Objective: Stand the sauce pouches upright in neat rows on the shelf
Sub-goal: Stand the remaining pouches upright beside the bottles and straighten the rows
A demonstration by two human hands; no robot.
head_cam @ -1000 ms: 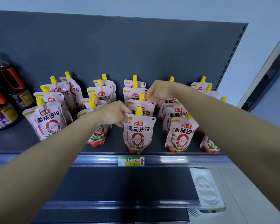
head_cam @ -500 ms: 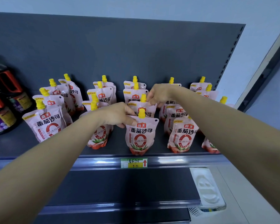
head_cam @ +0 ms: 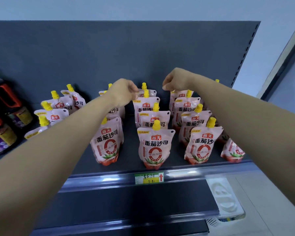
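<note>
Several pink sauce pouches with yellow caps stand upright in rows running front to back on the dark shelf (head_cam: 129, 133). One front pouch (head_cam: 154, 147) is in the middle and another (head_cam: 201, 145) is to its right. My left hand (head_cam: 123, 92) reaches to the back of the middle row, fingers pinched at the top left corner of the rear pouch (head_cam: 149, 91). My right hand (head_cam: 174, 80) hovers curled just above the rear pouch (head_cam: 180, 95) of the row to the right, with nothing visible in it. My forearms hide parts of the left and far right rows.
Dark bottles with orange handles (head_cam: 5, 114) stand at the shelf's left end. A green and yellow price tag (head_cam: 149, 178) sits on the front rail (head_cam: 100, 181). A lower shelf (head_cam: 126, 205) lies below, with a white moulded tray (head_cam: 226, 196) at its right. The grey back panel (head_cam: 109, 53) rises behind.
Both hands left the front and middle pouches and moved up and back to the rear of the rows. The view has moved closer to the shelf.
</note>
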